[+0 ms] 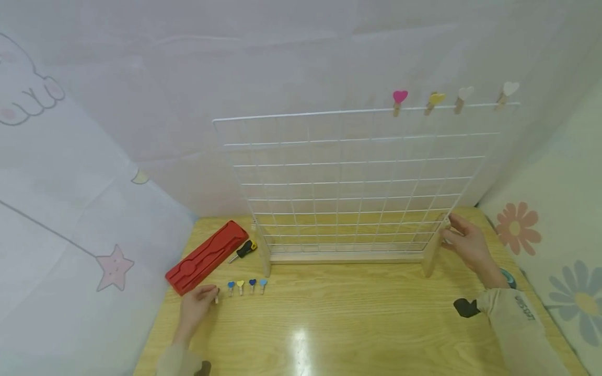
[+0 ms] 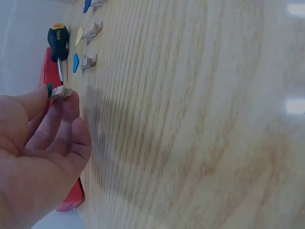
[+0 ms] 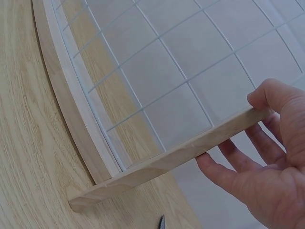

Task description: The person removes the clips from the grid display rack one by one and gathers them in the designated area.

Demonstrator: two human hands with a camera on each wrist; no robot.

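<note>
Between thumb and fingertips, my left hand (image 1: 196, 307) pinches a small wooden clothespin (image 2: 61, 92) with a dark green top. To its right on the table stands a row of heart clothespins: a blue one (image 1: 231, 285), a yellow one (image 1: 240, 286), a dark blue one (image 1: 252, 284) and a light blue one (image 1: 263, 285). My right hand (image 1: 467, 245) grips the right wooden upright (image 3: 176, 159) of a white wire grid (image 1: 338, 198), thumb on one side and fingers on the other. Clipped along the grid's top wire are pink (image 1: 400, 98), yellow (image 1: 436, 100) and white (image 1: 509, 90) heart clothespins.
A red tray (image 1: 207, 257) lies at the table's back left, with a screwdriver (image 1: 245, 249) beside it. The grid's wooden base bar (image 1: 348, 258) runs across the back. Behind my right wrist a teal round item (image 1: 509, 279) partly shows. Hanging cloth surrounds the table.
</note>
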